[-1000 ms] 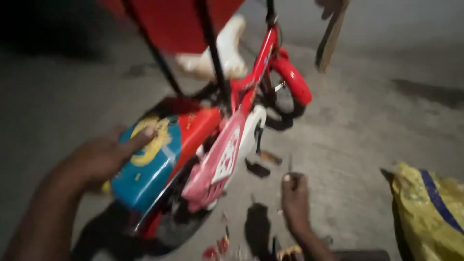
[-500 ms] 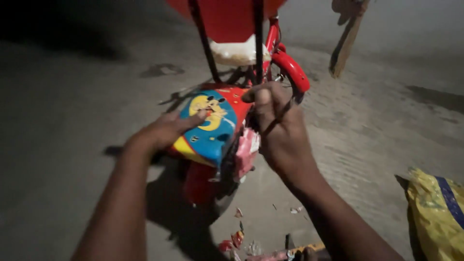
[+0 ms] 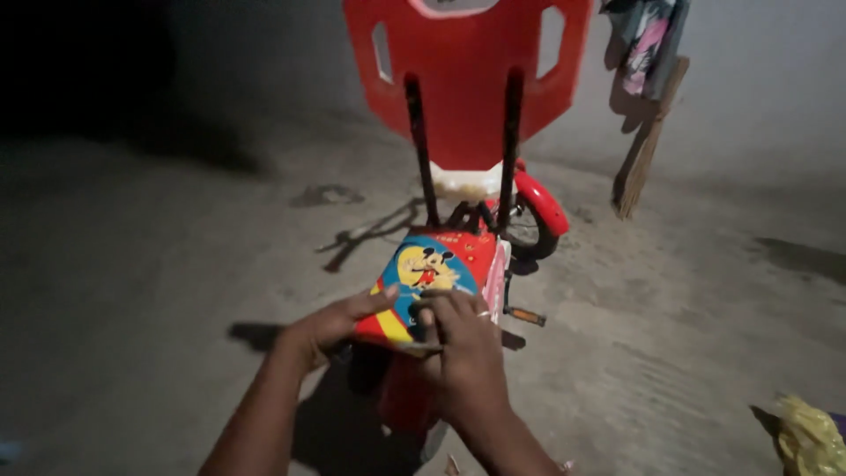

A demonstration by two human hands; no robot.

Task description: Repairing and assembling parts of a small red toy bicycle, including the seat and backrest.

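Observation:
A small red children's bicycle [image 3: 414, 397] stands on the concrete floor in front of me. Its padded seat [image 3: 436, 264] is blue, yellow and red with a cartoon print. My left hand [image 3: 330, 326] grips the seat's left edge, thumb on top. My right hand [image 3: 463, 353] clasps the near end of the seat, its fingers curled over the top and a ring on one finger. Two black bars [image 3: 419, 150] rise behind the seat to a red plastic backrest [image 3: 467, 79]. A red fender [image 3: 542, 198] curves over the wheel beyond.
A black pedal [image 3: 526, 315] sticks out to the right of the seat. A broom [image 3: 639, 167] leans on the wall at the back right, with cloth [image 3: 643, 44] hanging above it. A yellow bag [image 3: 811, 436] lies at the lower right. The far left is dark.
My right hand left the floor, passed the black bars and came down onto the near end of the seat. My left hand slid to the seat's left edge. The bicycle now stands upright.

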